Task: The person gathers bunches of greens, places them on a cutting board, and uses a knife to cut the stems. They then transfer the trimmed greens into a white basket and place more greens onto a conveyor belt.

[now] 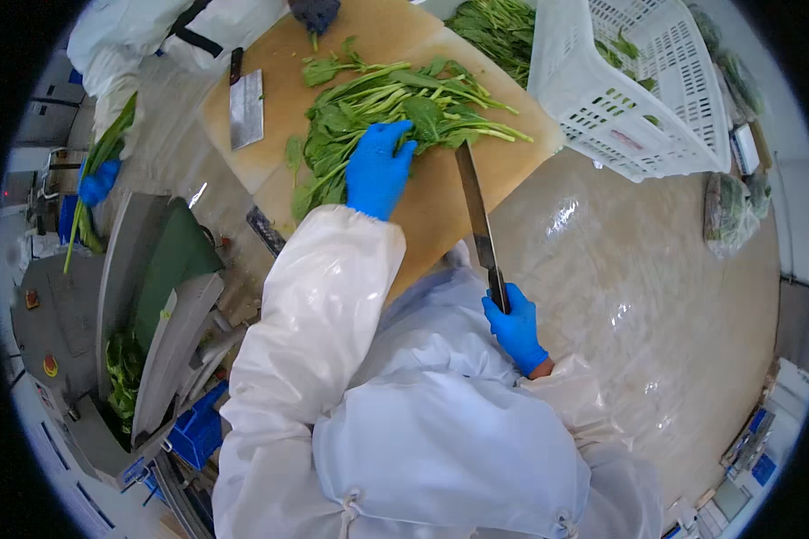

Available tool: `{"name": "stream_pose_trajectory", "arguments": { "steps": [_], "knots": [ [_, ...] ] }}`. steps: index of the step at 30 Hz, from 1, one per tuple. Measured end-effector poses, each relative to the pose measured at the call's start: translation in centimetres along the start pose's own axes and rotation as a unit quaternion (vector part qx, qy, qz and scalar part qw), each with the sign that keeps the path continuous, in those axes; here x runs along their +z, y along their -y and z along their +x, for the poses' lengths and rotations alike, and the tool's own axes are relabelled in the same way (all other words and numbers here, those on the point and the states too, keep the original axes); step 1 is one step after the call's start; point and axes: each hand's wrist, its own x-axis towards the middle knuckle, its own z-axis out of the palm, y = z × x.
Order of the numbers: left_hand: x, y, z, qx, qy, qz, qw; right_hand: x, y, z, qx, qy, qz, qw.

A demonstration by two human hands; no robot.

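Note:
Leafy green vegetables with long stems lie in a loose pile on a tan cutting board. My left hand, in a blue glove, rests on the near side of the pile, thumb and fingers apart; whether it grips any leaves is hidden. My right hand, also blue-gloved, is closed around the dark handle of a long knife. The blade points away from me, its tip over the board by the stems. A cleaver lies flat at the board's left side.
A white perforated plastic crate stands tilted beyond the board's right edge, beside more greens. At left, a co-worker's blue-gloved hand holds long greens near a machine with a green conveyor belt. Bagged vegetables sit far right.

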Motion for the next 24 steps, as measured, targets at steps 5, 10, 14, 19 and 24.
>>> {"name": "stream_pose_trajectory", "arguments": {
  "steps": [5, 10, 14, 19, 24],
  "knots": [
    [7.8, -0.7, 4.2, 0.191, 0.065, 0.108, 0.974, -2.6, 0.5, 0.6, 0.092, -0.016, 0.079, 0.993],
    [15.1, -0.7, 6.9, 0.372, 0.075, 0.252, 0.89, -4.7, 1.1, 2.0, 0.126, -0.023, 0.109, 0.986],
    [17.7, -1.8, 6.8, 0.226, 0.248, 0.366, 0.868, -6.3, 1.2, 3.2, 0.136, -0.038, 0.124, 0.982],
    [17.3, -3.2, 8.1, 0.227, 0.175, 0.316, 0.905, -8.2, -0.1, 4.5, 0.126, -0.048, 0.111, 0.985],
    [18.2, -1.3, 11.3, 0.165, 0.148, 0.434, 0.873, -9.1, -0.4, 5.2, 0.09, -0.009, 0.066, 0.994]
  ]
}}
